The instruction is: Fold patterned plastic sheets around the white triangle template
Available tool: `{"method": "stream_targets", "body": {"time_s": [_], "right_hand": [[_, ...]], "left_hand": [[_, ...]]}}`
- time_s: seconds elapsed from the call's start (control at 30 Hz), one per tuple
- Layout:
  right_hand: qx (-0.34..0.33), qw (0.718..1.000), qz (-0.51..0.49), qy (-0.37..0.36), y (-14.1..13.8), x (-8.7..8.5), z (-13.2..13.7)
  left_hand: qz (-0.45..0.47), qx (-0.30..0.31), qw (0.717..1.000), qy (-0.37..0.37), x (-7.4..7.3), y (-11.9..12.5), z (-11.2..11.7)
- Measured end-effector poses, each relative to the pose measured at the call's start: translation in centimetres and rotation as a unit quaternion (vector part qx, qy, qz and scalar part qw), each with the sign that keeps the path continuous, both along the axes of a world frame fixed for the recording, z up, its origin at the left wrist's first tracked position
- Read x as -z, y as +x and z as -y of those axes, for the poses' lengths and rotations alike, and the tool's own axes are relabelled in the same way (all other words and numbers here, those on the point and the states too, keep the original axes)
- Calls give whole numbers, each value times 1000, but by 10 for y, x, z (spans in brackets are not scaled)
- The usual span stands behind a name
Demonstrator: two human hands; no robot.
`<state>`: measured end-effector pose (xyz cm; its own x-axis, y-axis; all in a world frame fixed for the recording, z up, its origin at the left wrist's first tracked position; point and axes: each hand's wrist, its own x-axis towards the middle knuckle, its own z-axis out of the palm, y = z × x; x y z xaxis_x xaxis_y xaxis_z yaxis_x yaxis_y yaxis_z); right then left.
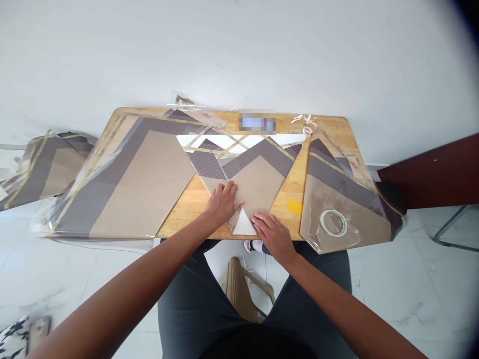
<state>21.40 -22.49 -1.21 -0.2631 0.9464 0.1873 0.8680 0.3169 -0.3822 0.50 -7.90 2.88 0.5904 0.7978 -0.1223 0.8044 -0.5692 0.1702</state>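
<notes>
Left hand [222, 203] and right hand [271, 235] lie open and flat on a pointed tan-and-grey sheet [254, 187] on the wooden table [179, 214]; just right of it, a plastic-wrapped sheet [359, 229] carries a tape roll [333, 211].

Left hand [222, 203] and right hand [272, 234] press a tan panel [256, 187] on a table [183, 214].

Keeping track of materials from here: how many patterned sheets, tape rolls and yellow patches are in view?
Patterned sheets on the table: 3
Patterned sheet beyond the table's left end: 1
Tape roll: 1
Yellow patch: 1
Total: 6
</notes>
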Motion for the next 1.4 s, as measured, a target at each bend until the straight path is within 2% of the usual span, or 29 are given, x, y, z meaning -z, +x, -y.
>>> {"method": "stream_targets", "body": {"time_s": [0.1, 0.2, 0.3, 0.37, 0.43, 0.5, 0.57, 0.67, 0.87, 1.0, 1.1, 1.17, 1.23, 1.33, 1.4], "right_hand": [[5, 1000, -3, -1, -1, 2, 2], [9, 1000, -10, -4, -5, 3, 2], [-1, 999, -28, -17, -2, -3, -1], [1, 999, -39, -23, 12, -9, -3], [66, 998, -21, -8, 36, -14, -3], [170, 985, 32, 12, 63, -15, 0], [218, 972, 84, 15, 83, -12, 9], [148, 982, 116, 1, 90, -7, 29], [6, 995, 102, -3, 66, -4, 71], [-17, 996, 88, 16, 70, 5, 91], [-16, 997, 68, 41, 75, 2, 93], [-20, 997, 47, 56, 71, -7, 78], [-35, 997, 30, 56, 58, -20, 44], [-88, 995, 37, 22, 22, -35, -38], [-111, 992, 49, 19, -6, -38, -99]], "left_hand": [[-15, -67, 998, -3, 1, 10, -31], [-32, -95, 995, -9, 0, 11, -56], [-51, -106, 993, -17, -2, 9, -69], [-60, -107, 992, -22, -2, 9, -72], [-68, -104, 992, -23, -1, 9, -72], [-73, -100, 992, -21, 1, 10, -71], [-75, -103, 992, -17, 4, 10, -70], [-80, -105, 991, -18, 8, 8, -71], [-87, -86, 990, -64, 7, 4, -78], [-91, -91, 989, -66, 5, 6, -76], [-89, -92, 990, -65, 4, 7, -73], [-85, -85, 990, -75, 3, 6, -75], [-81, -73, 990, -92, 0, 4, -81], [-79, -60, 988, -121, -8, -1, -99], [-81, -57, 985, -140, -13, -5, -110]]}}
